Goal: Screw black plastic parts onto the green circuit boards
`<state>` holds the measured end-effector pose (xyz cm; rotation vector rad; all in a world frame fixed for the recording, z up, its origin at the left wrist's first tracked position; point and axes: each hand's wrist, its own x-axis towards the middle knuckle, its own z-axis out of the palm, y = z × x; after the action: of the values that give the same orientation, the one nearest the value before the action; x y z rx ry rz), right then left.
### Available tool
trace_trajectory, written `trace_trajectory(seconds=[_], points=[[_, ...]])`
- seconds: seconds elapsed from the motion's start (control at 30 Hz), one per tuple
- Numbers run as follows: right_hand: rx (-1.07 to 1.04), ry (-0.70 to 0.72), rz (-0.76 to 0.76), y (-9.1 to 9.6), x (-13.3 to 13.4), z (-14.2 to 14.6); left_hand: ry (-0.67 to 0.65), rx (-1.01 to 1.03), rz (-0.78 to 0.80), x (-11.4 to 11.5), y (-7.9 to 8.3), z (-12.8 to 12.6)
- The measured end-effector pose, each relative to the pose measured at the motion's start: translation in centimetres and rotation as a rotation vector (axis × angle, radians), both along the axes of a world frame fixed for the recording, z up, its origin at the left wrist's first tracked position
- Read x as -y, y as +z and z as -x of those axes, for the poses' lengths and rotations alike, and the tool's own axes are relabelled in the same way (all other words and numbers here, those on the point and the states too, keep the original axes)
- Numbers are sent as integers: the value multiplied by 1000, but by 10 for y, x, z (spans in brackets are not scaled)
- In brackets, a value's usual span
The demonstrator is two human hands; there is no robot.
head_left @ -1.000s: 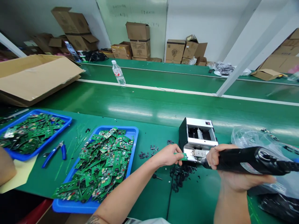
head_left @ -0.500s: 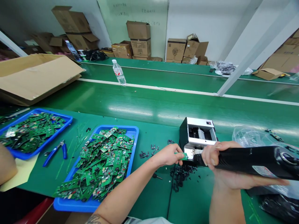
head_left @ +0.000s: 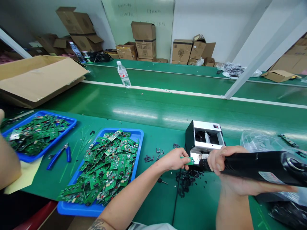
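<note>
Head view: the left hand (head_left: 172, 160) is pinching a small green circuit board (head_left: 190, 161) at lower centre-right, while the right hand (head_left: 216, 160) is gripping a black power tool (head_left: 254, 164) lying sideways, tip just beside the board. Hands are staying apart, before a silver bench machine (head_left: 203, 140).

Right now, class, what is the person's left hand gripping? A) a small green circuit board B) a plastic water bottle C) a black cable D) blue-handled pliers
A: the left hand pinches a small green circuit board at the front of the white bench machine.
</note>
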<state>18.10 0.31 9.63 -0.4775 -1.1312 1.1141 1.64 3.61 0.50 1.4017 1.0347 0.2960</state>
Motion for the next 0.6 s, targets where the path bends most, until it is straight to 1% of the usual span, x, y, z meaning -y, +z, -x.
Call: trace_trajectory(seconds=[0.17,0.33,0.5,0.6], points=[[36,-27,3,-2,1,-2,11,15,-8,0,-2,0],[2,-2,-29,-2,-1,0,12,5,0,0,-4,-1],[26,-8,3,-3,-2,2,12,-3,6,0,-2,-1],[57,16,3,-6,-2,1,13,-12,1,0,0,-1]])
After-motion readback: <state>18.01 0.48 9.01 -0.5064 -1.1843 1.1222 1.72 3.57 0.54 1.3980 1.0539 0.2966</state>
